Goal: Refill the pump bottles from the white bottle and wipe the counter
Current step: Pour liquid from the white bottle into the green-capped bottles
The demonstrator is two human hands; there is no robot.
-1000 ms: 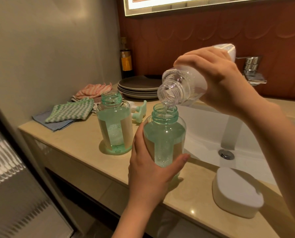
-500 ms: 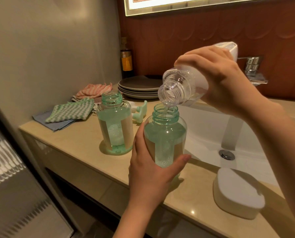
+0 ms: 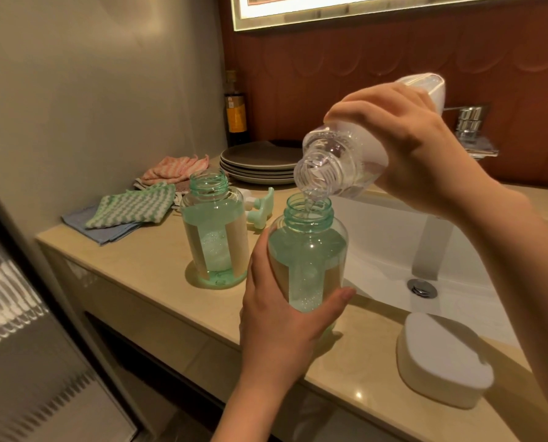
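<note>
My right hand [image 3: 406, 145] grips the white bottle [image 3: 339, 161], tipped mouth-down, and a thin clear stream runs from it into the open neck of a green pump bottle [image 3: 307, 250]. My left hand [image 3: 285, 317] is wrapped round the lower part of that green bottle, which stands at the counter's front edge. A second green bottle [image 3: 215, 237], also uncapped and mostly full, stands to its left. Two green pump heads [image 3: 261, 212] lie on the counter [image 3: 145, 266] behind the bottles.
Folded cloths lie at the left: a green-and-white one [image 3: 132, 205] over a blue one [image 3: 103, 229], a pink one [image 3: 173, 167] behind. Grey plates [image 3: 256, 161] are stacked at the back near a dark bottle [image 3: 236, 116]. The white sink [image 3: 390, 260], faucet [image 3: 470, 129] and a white container [image 3: 441, 358] are on the right.
The white bottle's rear end has risen slightly, so it is tipped a little more steeply. The left hand and both green bottles have stayed put.
</note>
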